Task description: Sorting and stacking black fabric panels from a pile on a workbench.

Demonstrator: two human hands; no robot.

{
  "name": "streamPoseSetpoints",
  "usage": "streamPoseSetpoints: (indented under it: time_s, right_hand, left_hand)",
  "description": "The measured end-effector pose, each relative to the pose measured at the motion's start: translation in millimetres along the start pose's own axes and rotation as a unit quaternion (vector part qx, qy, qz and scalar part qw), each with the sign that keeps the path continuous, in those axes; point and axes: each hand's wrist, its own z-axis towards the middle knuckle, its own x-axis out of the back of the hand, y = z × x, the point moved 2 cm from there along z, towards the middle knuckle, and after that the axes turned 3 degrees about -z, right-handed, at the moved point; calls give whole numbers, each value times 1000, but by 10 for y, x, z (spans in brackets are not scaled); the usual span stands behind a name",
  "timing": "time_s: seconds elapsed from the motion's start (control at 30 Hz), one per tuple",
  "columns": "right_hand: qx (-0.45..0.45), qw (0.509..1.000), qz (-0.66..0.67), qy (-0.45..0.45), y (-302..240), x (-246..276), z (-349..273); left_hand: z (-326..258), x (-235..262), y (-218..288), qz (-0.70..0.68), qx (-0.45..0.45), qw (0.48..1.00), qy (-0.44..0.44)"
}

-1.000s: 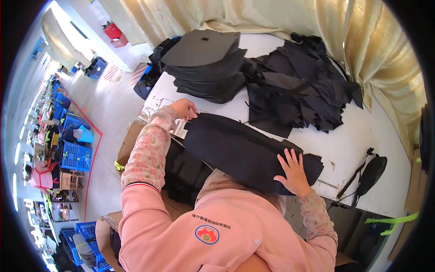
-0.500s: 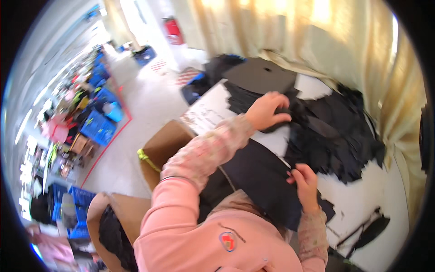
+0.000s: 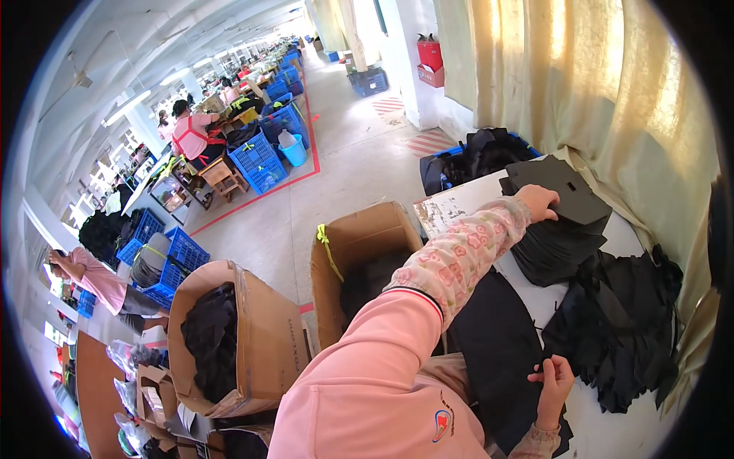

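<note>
My left hand [image 3: 539, 203], arm stretched out, is at the left edge of a stack of black panels [image 3: 547, 252]. Its fingers are curled against the edge; what lies between them is partly hidden. On top of the stack is a stiff dark grey panel [image 3: 562, 187] with a small slot. A large black fabric panel [image 3: 497, 348] lies along the near side of the table, in front of my body. At its right edge my right hand [image 3: 556, 386] has thumb and forefinger pinched together; whatever is in the pinch is too small to make out.
Loose black fabric pieces [image 3: 615, 321] are heaped on the white table [image 3: 459, 200] at right, beside a curtain [image 3: 581, 84]. Two cardboard boxes [image 3: 267, 344] holding black pieces stand at left. Blue crates [image 3: 260, 164] and seated workers line the far aisle; another person [image 3: 107, 279] is at left.
My view has swung left. My left hand, earlier raised with thumb and fingers apart, is now at the stack's edge. The right hand stays by the large black panel.
</note>
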Motion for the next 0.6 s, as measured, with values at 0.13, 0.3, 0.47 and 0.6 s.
streamPoseSetpoints:
  time_s: [0.13, 0.3, 0.47, 0.6]
  right_hand:
    - [-4, 1000, 17, 13, 13, -11, 6]
    - [28, 998, 9, 56, -95, -160, 74]
    - [161, 964, -88, 194, -117, 185, 150]
    - [244, 935, -83, 243, -339, 236, 333]
  left_hand:
    - [45, -160, 137, 19, 2, 999, 47]
    - [-93, 303, 180, -11, -59, 978, 200]
    - [-696, 871, 1214, -220, -76, 959, 160]
    - [-1299, 751, 1595, -255, -33, 966, 20]
